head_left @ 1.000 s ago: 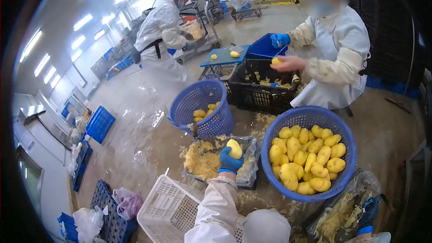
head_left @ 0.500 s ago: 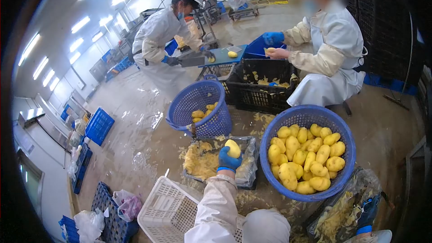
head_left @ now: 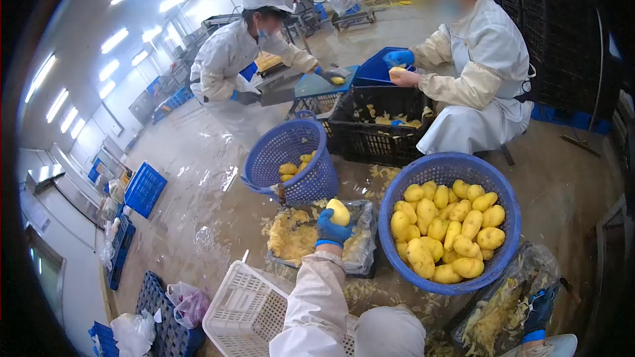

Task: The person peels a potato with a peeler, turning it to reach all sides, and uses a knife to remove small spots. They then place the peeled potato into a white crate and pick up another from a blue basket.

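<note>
My left hand, in a blue glove, is closed around a peeled yellow potato. It is above a plastic-lined tray holding a heap of peelings. At the lower right, my right hand, in a darker blue glove, appears closed beside a second lined tray with peelings. A thin pale glint shows at its fingers, too small to name. Between the hands stands a large blue basket of peeled potatoes.
A smaller blue basket holds several potatoes. A white crate lies close to my left arm. Beyond are a black crate with peelings and two co-workers, one at a board, one holding a potato. Peelings litter the wet floor.
The co-worker at the left has moved a gloved hand rightward over the board to the potato at its far end. My left hand still holds its potato; the view has shifted slightly.
</note>
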Tool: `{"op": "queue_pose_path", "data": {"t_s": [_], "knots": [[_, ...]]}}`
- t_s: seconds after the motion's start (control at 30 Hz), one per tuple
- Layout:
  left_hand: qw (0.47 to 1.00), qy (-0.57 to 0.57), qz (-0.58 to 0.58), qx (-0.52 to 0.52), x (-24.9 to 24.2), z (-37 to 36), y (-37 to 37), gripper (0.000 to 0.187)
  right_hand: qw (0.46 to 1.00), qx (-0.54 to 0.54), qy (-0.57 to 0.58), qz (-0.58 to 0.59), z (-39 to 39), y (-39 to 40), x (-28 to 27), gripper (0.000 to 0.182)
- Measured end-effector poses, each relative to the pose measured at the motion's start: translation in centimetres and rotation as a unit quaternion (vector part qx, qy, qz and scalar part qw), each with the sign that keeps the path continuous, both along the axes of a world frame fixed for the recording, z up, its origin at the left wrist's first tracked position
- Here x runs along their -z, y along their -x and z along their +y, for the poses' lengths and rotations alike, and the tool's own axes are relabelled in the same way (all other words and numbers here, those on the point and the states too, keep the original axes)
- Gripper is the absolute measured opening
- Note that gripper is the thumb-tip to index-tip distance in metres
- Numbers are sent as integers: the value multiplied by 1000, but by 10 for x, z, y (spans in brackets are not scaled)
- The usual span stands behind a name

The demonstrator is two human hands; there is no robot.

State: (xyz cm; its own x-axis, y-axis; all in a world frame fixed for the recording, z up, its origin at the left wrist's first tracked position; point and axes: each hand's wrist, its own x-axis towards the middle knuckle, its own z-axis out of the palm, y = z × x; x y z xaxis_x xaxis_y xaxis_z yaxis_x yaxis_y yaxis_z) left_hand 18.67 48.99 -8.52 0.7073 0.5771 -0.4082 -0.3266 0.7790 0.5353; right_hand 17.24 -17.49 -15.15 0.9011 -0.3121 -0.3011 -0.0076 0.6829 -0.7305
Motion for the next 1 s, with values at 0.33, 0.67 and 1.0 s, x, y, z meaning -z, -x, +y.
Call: {"op": "queue_pose_path", "data": {"t_s": [0.33,0.67,1.0], "knots": [[992,-53,-106,-50,-35,-46,148,42,990,-72,104,62,-33,11,-17,42],[918,-65,345,-183,144,-93,436,34,988,-111,110,10,7,20,-61,14],[680,-669,33,297,-96,-188,45,43,999,-2,0,52,-46,53,-18,17]]}}
